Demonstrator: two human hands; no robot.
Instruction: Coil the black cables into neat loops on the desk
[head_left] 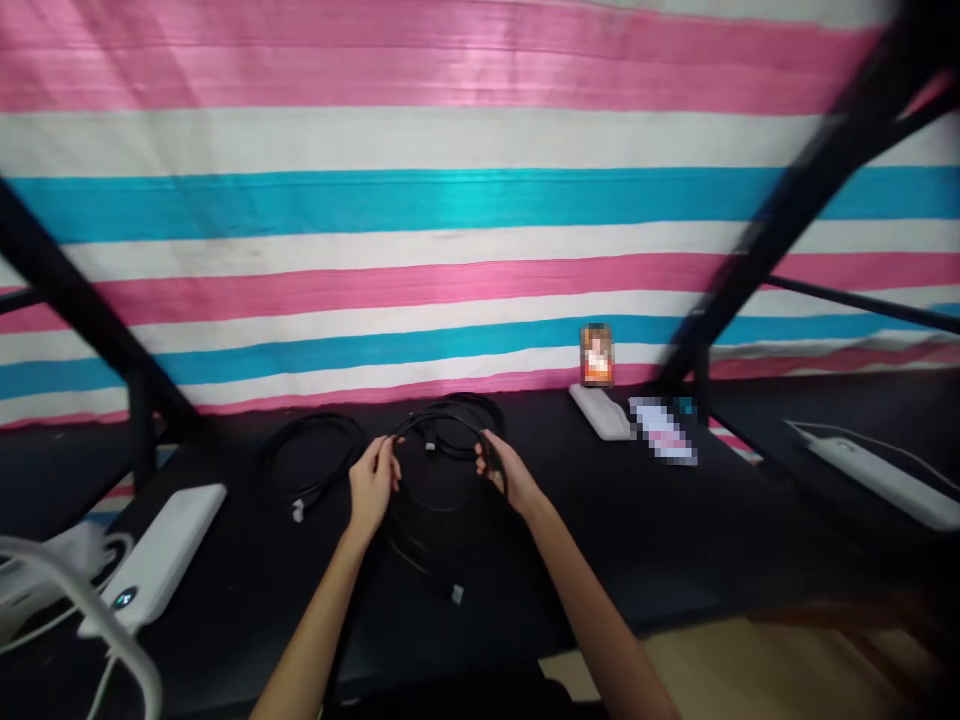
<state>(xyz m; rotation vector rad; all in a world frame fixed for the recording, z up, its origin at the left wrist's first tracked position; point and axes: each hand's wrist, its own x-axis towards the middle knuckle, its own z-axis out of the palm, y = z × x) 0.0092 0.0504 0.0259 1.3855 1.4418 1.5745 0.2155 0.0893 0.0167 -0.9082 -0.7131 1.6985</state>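
Above the black surface, my left hand (375, 482) is closed on one side of a looped black cable (442, 412). My right hand (507, 470) has its fingers closed around the opposite side of that loop. One end of the cable, with a light-coloured plug (457, 594), hangs toward me below the hands. Just behind lies another coiled black cable (480, 400), partly hidden by the held loop, with a pale plug (430, 445) near it. A further coiled black cable (315, 418) rests left of my left hand, its connectors (298, 510) toward me.
At left lies a white power bank (161, 550) with a small lit display, beside thick white cords (112, 625). A pale device (600, 412) and a blurred card (664, 430) lie at back right. Another white bar (885, 480) is far right. Black slanted frame bars (795, 190) flank the surface.
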